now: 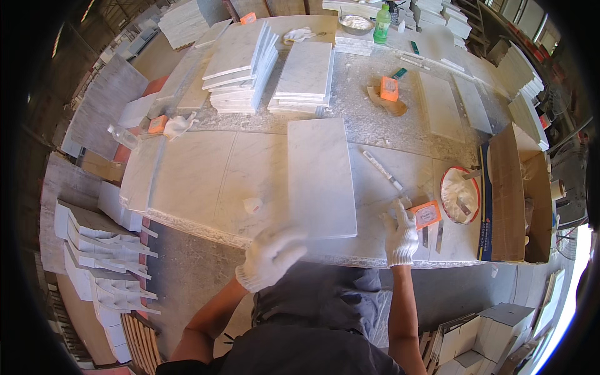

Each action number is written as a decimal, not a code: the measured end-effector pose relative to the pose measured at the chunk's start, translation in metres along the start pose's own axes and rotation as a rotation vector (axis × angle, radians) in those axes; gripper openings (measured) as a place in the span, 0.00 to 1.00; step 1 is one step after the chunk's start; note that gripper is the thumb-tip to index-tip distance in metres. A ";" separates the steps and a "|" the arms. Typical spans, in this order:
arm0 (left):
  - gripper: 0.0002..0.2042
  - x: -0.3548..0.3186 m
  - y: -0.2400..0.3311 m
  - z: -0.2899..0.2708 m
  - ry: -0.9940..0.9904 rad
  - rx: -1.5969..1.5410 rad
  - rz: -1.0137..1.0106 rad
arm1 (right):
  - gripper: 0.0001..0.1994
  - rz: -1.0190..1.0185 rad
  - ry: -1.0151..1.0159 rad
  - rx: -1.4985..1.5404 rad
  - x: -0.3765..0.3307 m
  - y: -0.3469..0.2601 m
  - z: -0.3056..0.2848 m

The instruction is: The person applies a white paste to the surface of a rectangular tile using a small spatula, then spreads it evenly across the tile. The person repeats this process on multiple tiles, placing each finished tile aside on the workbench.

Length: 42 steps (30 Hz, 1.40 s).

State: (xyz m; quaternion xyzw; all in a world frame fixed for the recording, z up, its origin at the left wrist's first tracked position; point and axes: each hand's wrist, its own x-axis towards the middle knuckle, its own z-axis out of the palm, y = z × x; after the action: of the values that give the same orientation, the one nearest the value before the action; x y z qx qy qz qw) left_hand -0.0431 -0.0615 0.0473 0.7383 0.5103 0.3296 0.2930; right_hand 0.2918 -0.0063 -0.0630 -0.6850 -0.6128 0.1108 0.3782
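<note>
A white marble tile [320,178] lies lengthwise on the stone workbench [206,181] right in front of me. My left hand [270,256], in a white knit glove, hovers blurred at the tile's near left corner and holds nothing that I can see. My right hand [400,234], also gloved, rests on the bench edge with fingers spread, just left of an orange sanding block [427,214]. A thin metal blade [382,170] lies on the bench to the right of the tile.
Stacks of marble tiles [240,65] stand at the back of the bench. A round pan of white paste [459,195] and an open cardboard box [509,194] sit at the right. A green bottle [382,24] and metal bowl [355,24] stand far back. Cut stone pieces [103,250] pile on the floor left.
</note>
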 end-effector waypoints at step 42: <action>0.32 -0.023 -0.031 0.048 -0.119 0.555 0.145 | 0.14 0.002 0.181 -0.129 -0.051 0.015 0.010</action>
State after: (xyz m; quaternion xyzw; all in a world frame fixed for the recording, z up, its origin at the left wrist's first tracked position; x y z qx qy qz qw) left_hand -0.0284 -0.0780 -0.0104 0.8430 0.5086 0.1535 0.0848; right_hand 0.2851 -0.0490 -0.0960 -0.7157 -0.5813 0.0090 0.3871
